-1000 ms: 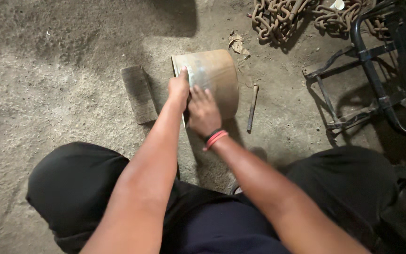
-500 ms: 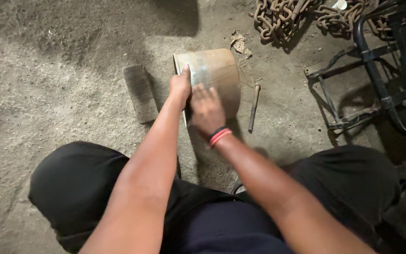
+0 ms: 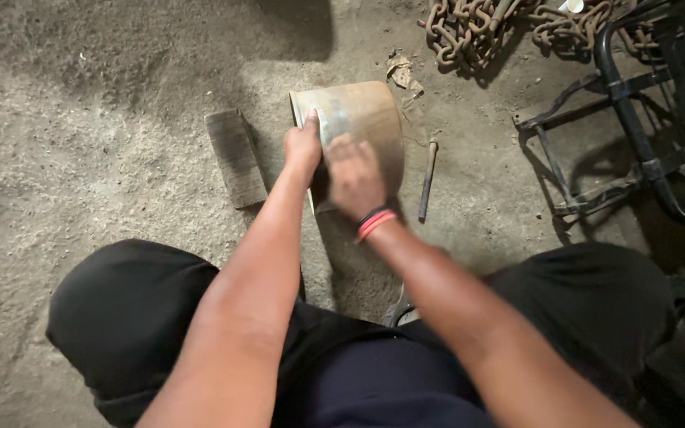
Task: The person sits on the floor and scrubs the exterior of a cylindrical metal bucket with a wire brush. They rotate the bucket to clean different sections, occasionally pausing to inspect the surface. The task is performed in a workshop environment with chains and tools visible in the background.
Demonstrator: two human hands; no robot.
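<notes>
A rusty brown metal cylinder (image 3: pixel 366 119) lies on its side on the dirt floor, with a worn silvery patch on its upper left. My left hand (image 3: pixel 303 147) grips its left rim, thumb up. My right hand (image 3: pixel 353 176), blurred and wearing red and black bands at the wrist, presses flat against the cylinder's curved face; anything under its palm is hidden. My black-clad knees fill the bottom of the view.
A flat wooden block (image 3: pixel 235 157) lies left of the cylinder. A thin metal rod (image 3: pixel 427 181) lies to its right. A heap of rusty chain (image 3: pixel 477 28) sits at the top. A black metal frame (image 3: pixel 636 119) stands at right.
My right hand has slid a little up and left across the cylinder's face and is blurred now. The left hand keeps its grip on the rim.
</notes>
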